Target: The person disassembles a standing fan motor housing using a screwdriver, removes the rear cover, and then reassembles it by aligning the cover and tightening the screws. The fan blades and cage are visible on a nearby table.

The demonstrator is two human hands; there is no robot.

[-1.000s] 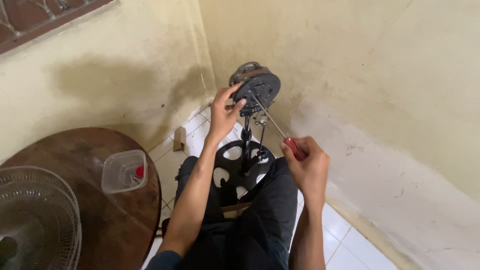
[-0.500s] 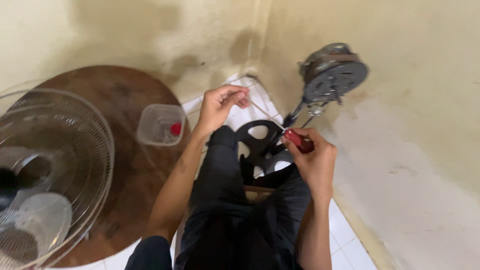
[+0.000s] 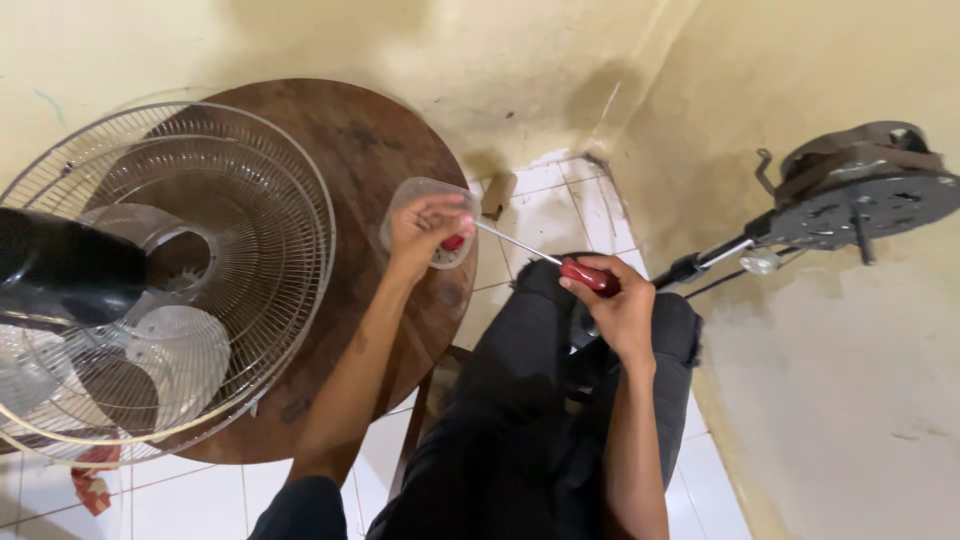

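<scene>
My right hand [image 3: 620, 305] grips the red handle of a screwdriver [image 3: 588, 274] whose thin metal shaft points left toward my left hand. My left hand [image 3: 425, 228] reaches into a small clear plastic container [image 3: 405, 200] at the right edge of a round brown wooden table [image 3: 350, 150]; something red shows inside under my fingers. Whether the fingers hold anything is hidden. A grey fan motor [image 3: 860, 190] on a black stand pole [image 3: 715, 258] leans at the right, above my knees in dark trousers [image 3: 530, 400].
A wire fan guard [image 3: 210, 200] with a clear blade [image 3: 180, 345] and a black housing [image 3: 60, 270] lies on the table's left half. Yellowish walls meet in a corner ahead, above a white tiled floor [image 3: 545, 210]. A red scrap [image 3: 90, 485] lies on the floor at lower left.
My view has swung left and down. My left hand left the motor and moved to the plastic container on the table. My right hand kept the screwdriver over my lap.
</scene>
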